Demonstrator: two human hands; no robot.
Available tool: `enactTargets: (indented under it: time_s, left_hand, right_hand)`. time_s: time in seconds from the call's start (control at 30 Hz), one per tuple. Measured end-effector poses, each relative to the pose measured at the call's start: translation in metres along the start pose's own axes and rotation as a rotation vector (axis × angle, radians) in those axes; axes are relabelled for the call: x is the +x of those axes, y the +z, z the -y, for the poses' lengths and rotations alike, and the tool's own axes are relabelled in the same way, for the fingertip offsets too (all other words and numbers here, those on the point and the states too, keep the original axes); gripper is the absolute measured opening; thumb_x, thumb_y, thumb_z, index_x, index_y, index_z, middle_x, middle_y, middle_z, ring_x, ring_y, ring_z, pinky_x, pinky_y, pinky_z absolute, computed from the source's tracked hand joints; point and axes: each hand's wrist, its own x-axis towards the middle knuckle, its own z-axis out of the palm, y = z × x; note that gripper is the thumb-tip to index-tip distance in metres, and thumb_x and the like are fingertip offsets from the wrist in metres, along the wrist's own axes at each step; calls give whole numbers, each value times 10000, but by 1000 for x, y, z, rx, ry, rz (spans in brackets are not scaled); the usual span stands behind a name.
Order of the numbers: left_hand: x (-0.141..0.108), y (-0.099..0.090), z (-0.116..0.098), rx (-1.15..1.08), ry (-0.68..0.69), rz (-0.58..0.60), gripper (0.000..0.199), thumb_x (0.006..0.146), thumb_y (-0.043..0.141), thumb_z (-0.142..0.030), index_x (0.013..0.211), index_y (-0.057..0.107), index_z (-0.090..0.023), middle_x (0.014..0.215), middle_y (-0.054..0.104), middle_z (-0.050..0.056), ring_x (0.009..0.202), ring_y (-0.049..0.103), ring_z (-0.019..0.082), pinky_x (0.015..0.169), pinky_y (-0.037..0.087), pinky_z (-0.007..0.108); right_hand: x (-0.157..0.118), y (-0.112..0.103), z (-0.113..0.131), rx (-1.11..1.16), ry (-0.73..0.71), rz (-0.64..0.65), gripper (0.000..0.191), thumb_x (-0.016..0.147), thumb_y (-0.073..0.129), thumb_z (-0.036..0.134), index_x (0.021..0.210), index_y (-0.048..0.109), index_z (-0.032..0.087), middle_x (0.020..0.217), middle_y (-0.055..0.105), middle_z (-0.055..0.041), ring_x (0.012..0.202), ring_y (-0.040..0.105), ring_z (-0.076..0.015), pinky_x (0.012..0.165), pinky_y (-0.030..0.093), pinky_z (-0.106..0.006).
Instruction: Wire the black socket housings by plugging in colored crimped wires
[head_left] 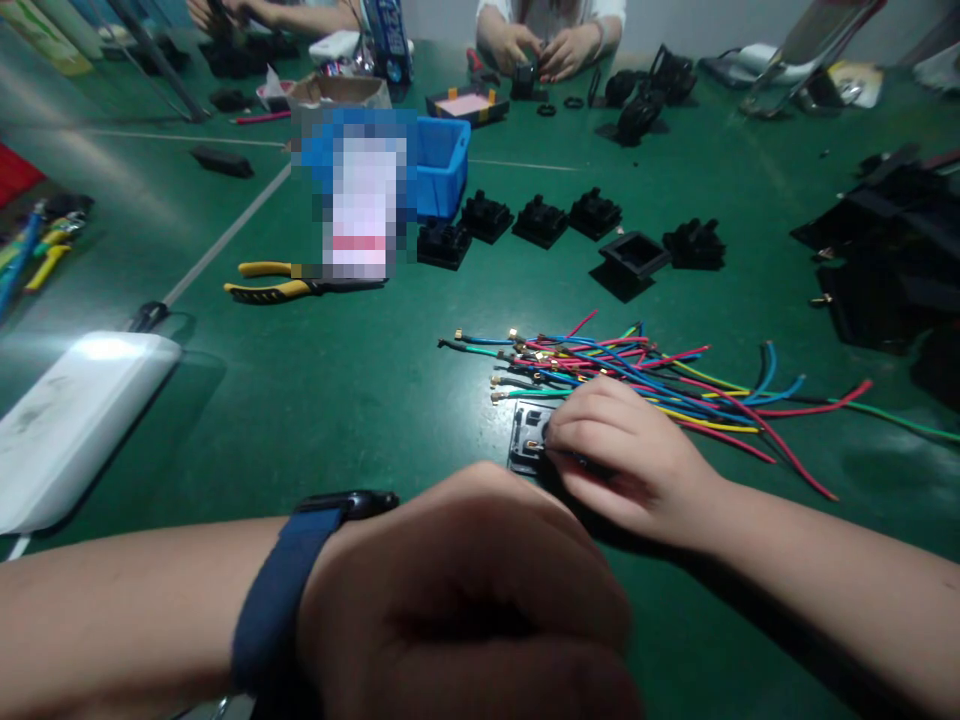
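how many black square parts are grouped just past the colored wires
6, left to right: first part by the blue bin, then a second, third and fourth, a hollow fifth, and a sixth farthest right. The pixelated patch may hide more.

A green table carries a spread of coloured wires, with black square parts in an uneven row beyond it. Yellow-and-black pliers lie left of that row, near a blue bin; a white device rests toward the table's left edge, a pile of black pieces toward its right edge
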Motion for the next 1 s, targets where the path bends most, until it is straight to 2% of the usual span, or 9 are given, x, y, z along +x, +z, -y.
enactTargets:
  time_s: [0.03,0.1,0.13,0.2,0.3,0.4,0.5,1.0]
  left_hand:
    - [3,-6,-7,104,180,77,381,851,489,-394,523,471,-201,508,492,18,526,472,145,586,437,305]
    - [13,-20,-15,399,544,163,378,885,372,-269,514,383,-197,461,438,10,489,418,144,542,349,316]
    - [19,-27,-15,524,597,75,374,900,336,-224,531,387,-192,471,446,8,495,413,141,543,325,308]
    - [30,-39,-11,688,580,-64,330,921,347,-238,622,469,-174,555,505,12,546,443,133,569,327,281]
    - [39,-44,-1,779,418,-181,280,943,350,-239,716,494,-161,630,502,-12,586,456,106,587,325,231]
    - [40,-41,3,783,250,-168,256,951,348,-243,743,474,-165,655,465,-32,593,440,89,578,307,210]
    - [40,-39,2,782,196,-136,248,955,339,-251,766,477,-169,678,469,-35,621,443,89,595,304,208]
    - [41,-39,1,721,168,-115,153,920,407,-232,805,495,-181,686,481,-50,626,441,79,606,310,209]
  right_hand:
    - [0,0,0,6,1,0,109,810,529,96,888,560,165,861,631,-74,823,499,-192,741,438,-354]
    - [0,1,-1,15,-1,-2,106,804,534,97,890,562,153,860,630,-76,823,498,-190,743,434,-352]
    - [-1,1,-1,18,-2,-3,109,800,537,95,892,562,148,861,629,-78,822,497,-190,742,433,-351]
    - [-1,2,-2,20,-5,-3,108,796,539,90,889,562,140,861,626,-81,818,495,-188,741,432,-350]
    - [-1,2,-2,22,1,-8,86,801,535,90,870,564,133,849,626,-82,807,496,-184,740,431,-353]
    - [-2,1,-1,29,11,-6,75,810,529,91,863,570,126,842,627,-82,797,495,-180,729,430,-349]
    - [-2,1,-1,28,18,1,73,819,525,97,866,576,120,852,626,-83,799,493,-176,722,429,-345]
    - [-2,0,-3,21,13,-18,110,823,536,84,910,593,119,876,646,-76,828,514,-174,770,445,-349]
